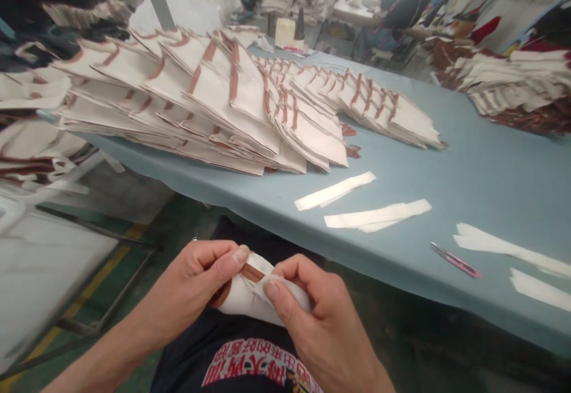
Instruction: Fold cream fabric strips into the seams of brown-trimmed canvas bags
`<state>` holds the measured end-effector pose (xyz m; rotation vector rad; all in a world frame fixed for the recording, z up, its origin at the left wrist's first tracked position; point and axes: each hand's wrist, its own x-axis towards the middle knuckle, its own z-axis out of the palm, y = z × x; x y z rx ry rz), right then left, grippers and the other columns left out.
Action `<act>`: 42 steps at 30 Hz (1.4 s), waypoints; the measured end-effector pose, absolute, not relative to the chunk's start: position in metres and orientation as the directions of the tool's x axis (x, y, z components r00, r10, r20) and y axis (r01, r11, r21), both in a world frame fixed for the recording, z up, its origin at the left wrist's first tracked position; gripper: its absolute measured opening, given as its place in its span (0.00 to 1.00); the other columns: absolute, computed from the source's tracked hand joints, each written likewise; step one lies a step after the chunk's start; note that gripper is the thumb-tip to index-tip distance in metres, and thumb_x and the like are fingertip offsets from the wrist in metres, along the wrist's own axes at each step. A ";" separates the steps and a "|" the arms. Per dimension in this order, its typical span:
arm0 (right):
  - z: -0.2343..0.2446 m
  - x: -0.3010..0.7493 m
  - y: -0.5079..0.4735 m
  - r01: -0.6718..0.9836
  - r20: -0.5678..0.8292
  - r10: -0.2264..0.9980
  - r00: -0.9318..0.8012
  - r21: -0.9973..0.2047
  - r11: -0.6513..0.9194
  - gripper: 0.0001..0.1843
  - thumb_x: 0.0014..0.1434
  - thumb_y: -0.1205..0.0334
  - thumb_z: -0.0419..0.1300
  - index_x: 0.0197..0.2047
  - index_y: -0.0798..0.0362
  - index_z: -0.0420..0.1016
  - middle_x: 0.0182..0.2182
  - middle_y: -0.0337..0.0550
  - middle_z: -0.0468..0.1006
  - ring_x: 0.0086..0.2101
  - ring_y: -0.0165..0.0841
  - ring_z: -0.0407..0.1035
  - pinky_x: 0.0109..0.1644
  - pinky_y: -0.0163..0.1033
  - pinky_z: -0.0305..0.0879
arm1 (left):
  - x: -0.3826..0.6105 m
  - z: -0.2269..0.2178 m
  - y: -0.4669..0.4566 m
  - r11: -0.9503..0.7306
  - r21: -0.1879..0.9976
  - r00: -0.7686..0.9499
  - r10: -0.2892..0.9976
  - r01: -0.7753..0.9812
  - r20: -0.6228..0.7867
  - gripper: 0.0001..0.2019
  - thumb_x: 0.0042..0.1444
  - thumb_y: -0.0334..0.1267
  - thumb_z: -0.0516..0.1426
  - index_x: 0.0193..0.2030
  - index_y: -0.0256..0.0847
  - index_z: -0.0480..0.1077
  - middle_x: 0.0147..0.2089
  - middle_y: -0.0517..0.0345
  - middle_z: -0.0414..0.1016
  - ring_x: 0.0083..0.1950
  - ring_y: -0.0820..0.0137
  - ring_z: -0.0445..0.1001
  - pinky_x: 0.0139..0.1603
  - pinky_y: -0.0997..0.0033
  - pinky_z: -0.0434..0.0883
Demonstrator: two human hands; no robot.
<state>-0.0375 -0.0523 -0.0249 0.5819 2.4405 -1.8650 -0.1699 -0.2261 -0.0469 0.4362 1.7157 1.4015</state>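
Both my hands hold one small white fabric piece with a brown strip over my lap, below the table's near edge. My left hand is closed, thumb pressing the piece's top edge beside the brown strip. My right hand is closed too, pinching the white fabric from the right with thumb and fingers. Most of the piece is hidden between the two hands.
A light blue table carries fanned stacks of white pieces with brown strips, loose white strips, and small pink snips. More stacks lie at far right. A person sits at the back. A metal rack stands left.
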 end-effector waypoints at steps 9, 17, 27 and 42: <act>-0.020 -0.038 -0.052 0.379 -0.265 0.370 -0.890 -0.881 0.282 0.14 0.69 0.48 0.62 0.38 0.48 0.78 0.24 0.34 0.79 0.22 0.29 0.70 0.27 0.33 0.56 | -0.164 -0.041 -0.205 0.196 0.941 -0.531 0.785 -0.274 -0.319 0.30 0.68 0.65 0.60 0.26 0.41 0.68 0.21 0.69 0.57 0.22 0.76 0.51 0.22 0.77 0.51; -0.015 -0.049 -0.056 0.414 -0.270 0.396 -0.877 -0.843 0.342 0.15 0.68 0.47 0.60 0.36 0.47 0.76 0.25 0.37 0.80 0.25 0.32 0.71 0.29 0.35 0.57 | -0.161 -0.048 -0.207 0.190 0.946 -0.538 0.785 -0.264 -0.308 0.30 0.69 0.61 0.60 0.24 0.41 0.66 0.21 0.67 0.61 0.23 0.76 0.56 0.24 0.77 0.55; -0.022 -0.051 -0.064 0.442 -0.302 0.426 -0.853 -0.851 0.282 0.15 0.67 0.48 0.61 0.34 0.48 0.74 0.25 0.37 0.81 0.24 0.32 0.70 0.29 0.36 0.56 | -0.162 -0.056 -0.214 0.218 0.933 -0.547 0.762 -0.287 -0.346 0.31 0.69 0.66 0.59 0.26 0.41 0.68 0.22 0.66 0.62 0.24 0.75 0.56 0.24 0.76 0.56; -0.034 -0.053 -0.070 0.408 -0.195 0.483 -0.854 -0.827 0.388 0.13 0.67 0.49 0.61 0.36 0.47 0.77 0.24 0.37 0.79 0.23 0.33 0.69 0.30 0.37 0.54 | -0.165 -0.059 -0.212 0.256 0.944 -0.585 0.741 -0.209 -0.330 0.31 0.69 0.65 0.58 0.25 0.41 0.68 0.22 0.66 0.60 0.24 0.74 0.57 0.23 0.75 0.56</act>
